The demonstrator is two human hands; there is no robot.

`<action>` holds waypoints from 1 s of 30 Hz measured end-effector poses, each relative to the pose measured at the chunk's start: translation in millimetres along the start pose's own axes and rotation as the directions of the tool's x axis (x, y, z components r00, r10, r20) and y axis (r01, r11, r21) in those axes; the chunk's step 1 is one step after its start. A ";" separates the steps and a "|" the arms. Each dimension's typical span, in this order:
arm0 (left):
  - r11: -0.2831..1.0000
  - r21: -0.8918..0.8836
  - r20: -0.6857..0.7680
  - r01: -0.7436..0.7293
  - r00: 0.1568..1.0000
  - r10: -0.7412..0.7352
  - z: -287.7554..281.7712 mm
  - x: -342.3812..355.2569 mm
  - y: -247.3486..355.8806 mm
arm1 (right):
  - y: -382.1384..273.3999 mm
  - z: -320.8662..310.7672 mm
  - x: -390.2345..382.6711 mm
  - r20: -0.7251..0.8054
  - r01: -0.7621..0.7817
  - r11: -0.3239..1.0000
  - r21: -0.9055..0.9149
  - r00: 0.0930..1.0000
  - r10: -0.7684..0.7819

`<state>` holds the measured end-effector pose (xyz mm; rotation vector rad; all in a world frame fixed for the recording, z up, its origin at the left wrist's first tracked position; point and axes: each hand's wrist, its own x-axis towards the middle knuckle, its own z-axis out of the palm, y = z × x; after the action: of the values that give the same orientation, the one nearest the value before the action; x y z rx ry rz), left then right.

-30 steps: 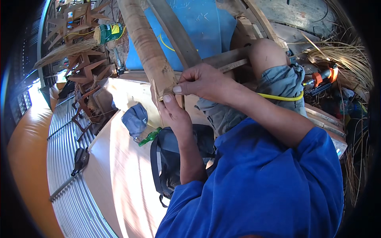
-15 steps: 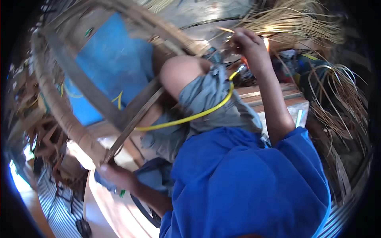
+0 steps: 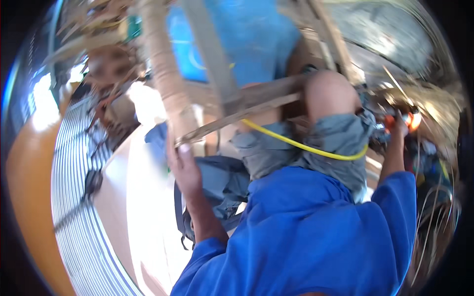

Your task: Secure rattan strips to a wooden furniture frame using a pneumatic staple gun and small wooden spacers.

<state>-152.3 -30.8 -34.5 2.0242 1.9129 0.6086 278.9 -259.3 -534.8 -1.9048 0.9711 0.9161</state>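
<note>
Where the wrapped pole of the cane frame [image 3: 165,93] meets a cross-rail, the left hand [image 3: 181,165] is closed round the joint, thumb uppermost, gripping it. Right hand [image 3: 399,129]: raised at the far right beside an orange object [image 3: 409,120]; blur hides whether its fingers are shut on anything. Yellow cord [image 3: 306,146]: runs from the frame's rail across the grey-clad knee [image 3: 328,96] toward the right hand. Dark bag [image 3: 217,190]: lies below the left wrist on a pale board [image 3: 133,207]. Loose cane strands [image 3: 434,98]: heaped behind the right hand.
</note>
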 end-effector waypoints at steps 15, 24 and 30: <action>0.999 -0.034 0.171 0.020 0.985 -0.014 -71.1 -4.2 4.0 | 52.3 -186.0 -71.0 0.324 0.155 0.926 0.343 0.906 -0.272; 0.971 -0.045 0.054 -0.235 0.970 0.237 -137.5 30.4 51.9 | 19.2 -275.1 -167.3 0.233 0.518 0.702 0.489 0.698 -0.677; 0.815 0.317 0.421 -0.485 0.842 0.337 -74.4 45.4 127.5 | -67.4 -262.3 -264.1 0.542 0.427 0.644 0.635 0.348 -0.765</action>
<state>-76.2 -1.1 96.6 2.6400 1.4752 -0.1011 282.4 -385.6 -178.2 -1.1057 -0.1651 0.8465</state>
